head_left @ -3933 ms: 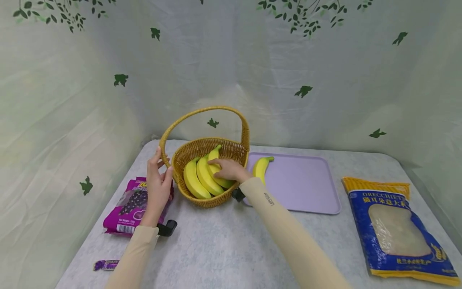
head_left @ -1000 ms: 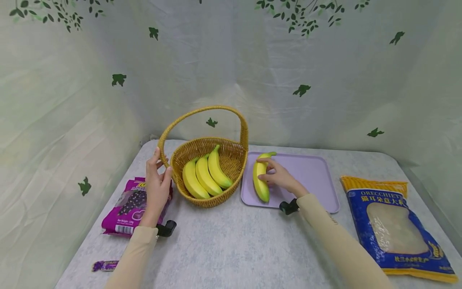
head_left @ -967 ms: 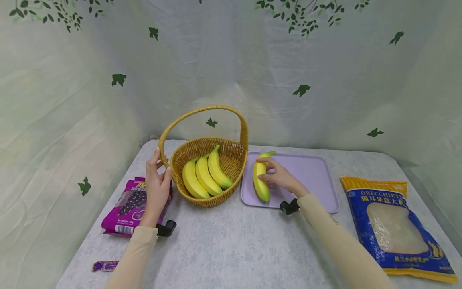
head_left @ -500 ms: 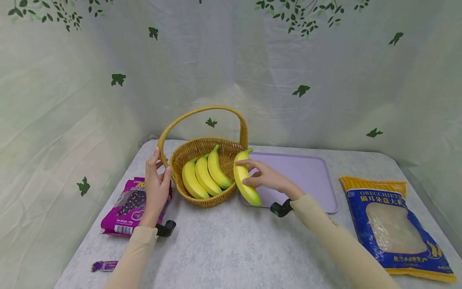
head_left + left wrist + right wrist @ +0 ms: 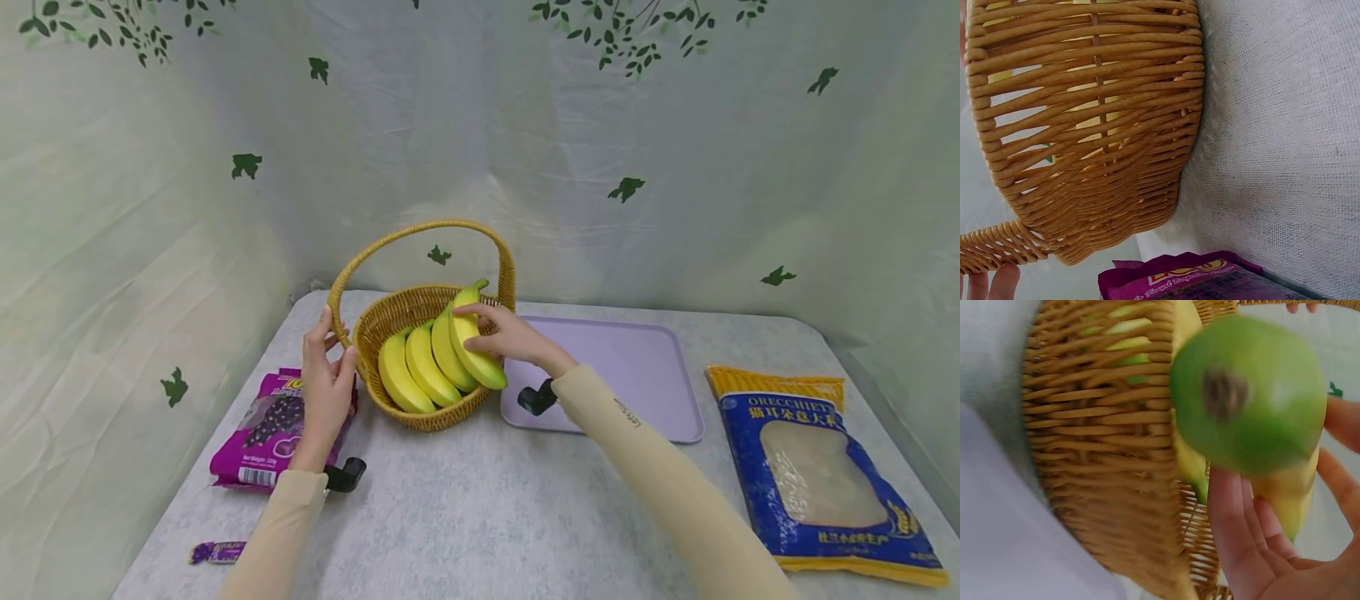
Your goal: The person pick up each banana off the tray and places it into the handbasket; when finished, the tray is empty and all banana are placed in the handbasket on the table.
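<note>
Holding now: the right hand [image 5: 517, 340] has its fingers and thumb curled round a yellow curved banana with a green tip [image 5: 474, 343], just over the right rim of the round woven straw basket with a hoop handle [image 5: 420, 412].
Near edge of the table: a small purple candy wrapper [image 5: 219, 550] lies by the near left corner of the grey cloth-covered table [image 5: 480, 517].
Left side: a flat purple snack bag [image 5: 258, 437] lies by the left edge, just beside the basket.
Left hand: the left hand [image 5: 327, 387] pinches the basket handle low down, thumb on one side and fingers on the other, so the basket sits firm.
Right side: a big blue and yellow bag of pasta [image 5: 821, 475] lies near the right edge, well apart from the basket.
How the banana will handle: it looks light, smooth and a bit slippery. It bends in a curve, so the thick middle is the best place to hold. Squeezing hard could bruise it.
Inside the basket: three more yellow bananas [image 5: 420, 367] lie side by side and fill most of the room.
In the way: the hoop handle goes over the top, and the three bananas leave only the right side free.
Behind the hand: a flat light purple plastic tray [image 5: 637, 375] touches the basket's right side.
</note>
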`<action>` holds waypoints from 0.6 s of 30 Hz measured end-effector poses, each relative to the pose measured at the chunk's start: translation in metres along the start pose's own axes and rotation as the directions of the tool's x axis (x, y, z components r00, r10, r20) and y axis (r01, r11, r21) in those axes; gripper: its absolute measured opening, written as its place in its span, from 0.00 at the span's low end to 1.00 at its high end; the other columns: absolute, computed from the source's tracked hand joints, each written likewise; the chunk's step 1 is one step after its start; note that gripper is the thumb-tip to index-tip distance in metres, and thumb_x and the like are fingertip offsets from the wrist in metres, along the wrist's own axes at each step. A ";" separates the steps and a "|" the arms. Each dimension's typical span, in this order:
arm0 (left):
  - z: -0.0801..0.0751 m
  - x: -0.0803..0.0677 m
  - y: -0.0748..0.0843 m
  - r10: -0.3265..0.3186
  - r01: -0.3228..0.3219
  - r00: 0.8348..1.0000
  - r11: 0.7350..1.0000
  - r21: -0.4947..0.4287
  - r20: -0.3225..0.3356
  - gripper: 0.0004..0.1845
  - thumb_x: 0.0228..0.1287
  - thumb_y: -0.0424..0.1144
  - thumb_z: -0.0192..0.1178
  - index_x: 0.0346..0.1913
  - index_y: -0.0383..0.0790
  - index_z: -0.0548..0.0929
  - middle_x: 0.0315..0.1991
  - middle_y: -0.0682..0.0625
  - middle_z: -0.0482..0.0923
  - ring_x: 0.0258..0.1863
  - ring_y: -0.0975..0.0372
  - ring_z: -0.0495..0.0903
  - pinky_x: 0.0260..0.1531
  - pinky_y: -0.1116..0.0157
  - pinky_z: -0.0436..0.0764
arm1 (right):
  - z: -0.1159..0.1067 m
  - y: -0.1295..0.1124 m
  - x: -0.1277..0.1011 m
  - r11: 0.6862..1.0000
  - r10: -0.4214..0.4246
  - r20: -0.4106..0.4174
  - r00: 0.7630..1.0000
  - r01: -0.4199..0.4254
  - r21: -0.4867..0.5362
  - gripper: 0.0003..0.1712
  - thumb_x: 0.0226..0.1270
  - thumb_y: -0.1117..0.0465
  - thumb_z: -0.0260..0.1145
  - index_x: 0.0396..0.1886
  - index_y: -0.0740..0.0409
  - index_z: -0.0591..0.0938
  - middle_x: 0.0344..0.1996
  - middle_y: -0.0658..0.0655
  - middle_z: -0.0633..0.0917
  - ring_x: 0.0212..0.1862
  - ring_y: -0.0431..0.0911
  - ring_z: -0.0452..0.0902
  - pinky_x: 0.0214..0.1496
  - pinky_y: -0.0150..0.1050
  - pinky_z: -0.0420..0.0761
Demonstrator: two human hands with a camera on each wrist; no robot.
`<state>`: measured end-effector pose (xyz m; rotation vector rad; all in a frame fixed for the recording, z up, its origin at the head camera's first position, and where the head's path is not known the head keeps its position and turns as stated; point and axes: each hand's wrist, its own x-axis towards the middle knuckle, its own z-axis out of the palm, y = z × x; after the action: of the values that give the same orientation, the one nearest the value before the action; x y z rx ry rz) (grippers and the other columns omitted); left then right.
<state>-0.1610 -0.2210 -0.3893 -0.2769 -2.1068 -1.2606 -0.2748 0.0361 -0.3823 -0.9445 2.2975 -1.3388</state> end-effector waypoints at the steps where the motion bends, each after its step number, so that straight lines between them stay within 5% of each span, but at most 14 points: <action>1: 0.000 0.000 0.000 0.001 0.000 1.000 1.000 0.003 -0.001 0.31 0.67 0.19 0.47 0.71 0.33 0.54 0.60 0.27 0.59 0.56 0.39 0.67 0.45 0.82 0.71 | 0.001 -0.001 0.005 1.000 0.006 -0.011 1.000 -0.007 -0.026 0.30 0.67 0.64 0.62 0.69 0.57 0.69 0.29 0.59 0.72 0.21 0.46 0.63 0.24 0.35 0.70; 9: 0.000 -0.002 -0.001 -0.014 0.014 1.000 1.000 -0.001 0.003 0.31 0.68 0.19 0.48 0.71 0.33 0.54 0.61 0.29 0.59 0.57 0.38 0.67 0.46 0.82 0.70 | 0.010 -0.001 0.025 0.977 0.088 -0.083 0.993 -0.103 -0.185 0.28 0.65 0.62 0.64 0.66 0.56 0.73 0.33 0.60 0.76 0.32 0.46 0.66 0.31 0.36 0.69; 12: 0.001 -0.002 -0.001 -0.015 0.015 1.000 1.000 -0.007 0.006 0.30 0.68 0.19 0.48 0.71 0.32 0.54 0.62 0.29 0.58 0.57 0.38 0.67 0.47 0.81 0.71 | 0.013 0.000 0.026 0.964 0.153 -0.100 0.983 -0.171 -0.202 0.26 0.66 0.61 0.63 0.64 0.56 0.74 0.46 0.61 0.80 0.49 0.51 0.71 0.48 0.42 0.74; 15: 0.001 -0.001 -0.001 -0.019 0.019 1.000 1.000 -0.009 0.004 0.30 0.68 0.20 0.48 0.71 0.33 0.54 0.62 0.29 0.58 0.58 0.38 0.66 0.47 0.81 0.70 | 0.014 0.001 0.027 0.949 0.202 -0.115 0.973 -0.223 -0.224 0.25 0.66 0.60 0.63 0.63 0.55 0.76 0.59 0.60 0.76 0.67 0.57 0.59 0.64 0.50 0.65; 18: 0.001 0.000 -0.001 -0.018 0.018 1.000 1.000 -0.013 0.000 0.30 0.68 0.20 0.48 0.71 0.32 0.54 0.61 0.29 0.59 0.58 0.38 0.66 0.47 0.81 0.71 | 0.014 0.002 0.029 0.937 0.212 -0.119 0.970 -0.236 -0.257 0.24 0.66 0.57 0.64 0.61 0.55 0.78 0.61 0.60 0.75 0.70 0.58 0.52 0.67 0.52 0.62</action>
<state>-0.1619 -0.2211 -0.3903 -0.2644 -2.1061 -1.2850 -0.2885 0.0080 -0.3901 -0.6807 2.6122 -1.0117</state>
